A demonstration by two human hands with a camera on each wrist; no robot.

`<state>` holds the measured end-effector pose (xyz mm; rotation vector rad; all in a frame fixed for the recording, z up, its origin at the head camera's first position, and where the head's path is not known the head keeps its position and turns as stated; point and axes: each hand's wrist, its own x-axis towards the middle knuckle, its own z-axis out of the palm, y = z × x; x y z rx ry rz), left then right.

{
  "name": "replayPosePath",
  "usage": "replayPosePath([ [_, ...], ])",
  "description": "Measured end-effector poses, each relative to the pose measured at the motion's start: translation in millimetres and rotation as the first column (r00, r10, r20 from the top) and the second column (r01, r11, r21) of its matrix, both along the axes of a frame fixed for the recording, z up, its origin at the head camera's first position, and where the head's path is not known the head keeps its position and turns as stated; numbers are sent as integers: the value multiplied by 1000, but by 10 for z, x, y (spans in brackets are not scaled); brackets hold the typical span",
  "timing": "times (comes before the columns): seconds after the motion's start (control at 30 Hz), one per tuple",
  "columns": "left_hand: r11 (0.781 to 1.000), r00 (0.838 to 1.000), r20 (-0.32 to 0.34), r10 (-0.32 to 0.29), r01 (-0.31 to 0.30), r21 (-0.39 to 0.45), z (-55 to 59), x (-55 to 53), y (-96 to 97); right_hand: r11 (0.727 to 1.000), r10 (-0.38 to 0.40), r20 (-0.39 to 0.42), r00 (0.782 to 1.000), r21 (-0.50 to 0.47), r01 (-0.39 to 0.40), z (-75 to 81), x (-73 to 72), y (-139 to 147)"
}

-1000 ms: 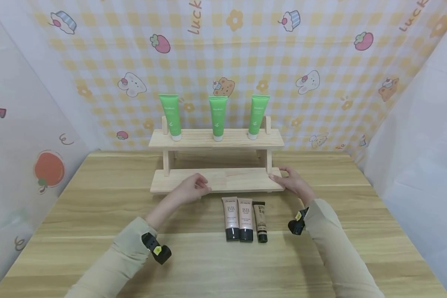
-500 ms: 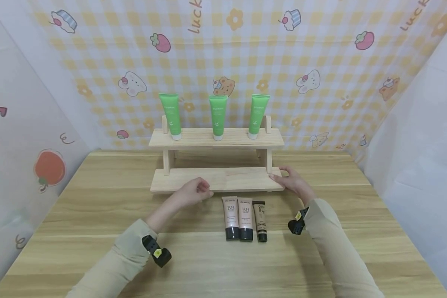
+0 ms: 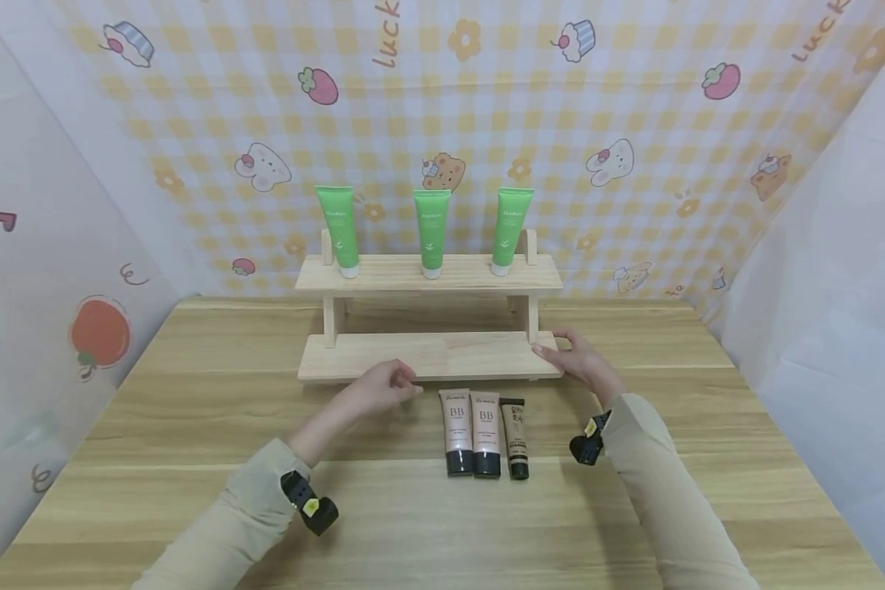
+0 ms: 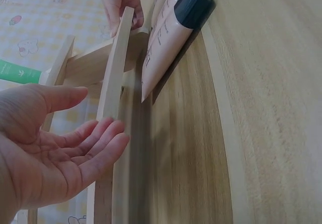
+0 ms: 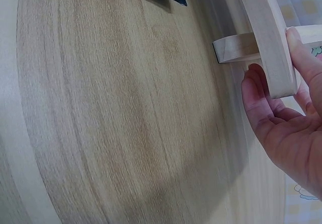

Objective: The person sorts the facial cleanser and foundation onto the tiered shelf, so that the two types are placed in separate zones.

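The shelf (image 3: 457, 356) stands toward the back of the table (image 3: 428, 533), with three green tubes (image 3: 432, 233) upright on top; the right hand (image 3: 579, 360) grips its low right end, thumb above and fingers under, same as a second ago; the left hand (image 3: 378, 388) has come down a bit to the front edge, its fingers loose and holding nothing; I cannot tell if they touch wood; so the right hand alone seems to hold the shelf; two pink tubes (image 3: 457, 422) lie near the left hand.
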<state>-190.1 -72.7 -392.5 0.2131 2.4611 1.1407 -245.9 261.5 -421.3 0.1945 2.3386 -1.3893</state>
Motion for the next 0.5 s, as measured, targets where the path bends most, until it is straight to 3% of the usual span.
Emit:
replayPosePath([
  [0.17,1000,999,31,-12,13,-19,-19,18,15,1000,-9,0,1000,-3,9,-4,2,-5],
  [0.33,998,997,52,-62,62,4,-86,47,31,1000,-14,2,1000,-22,14,-18,1,-1],
  [0.5,999,996,77,-46,44,26,-124,100,99,999,-12,-12,1000,-29,12,-21,2,5],
])
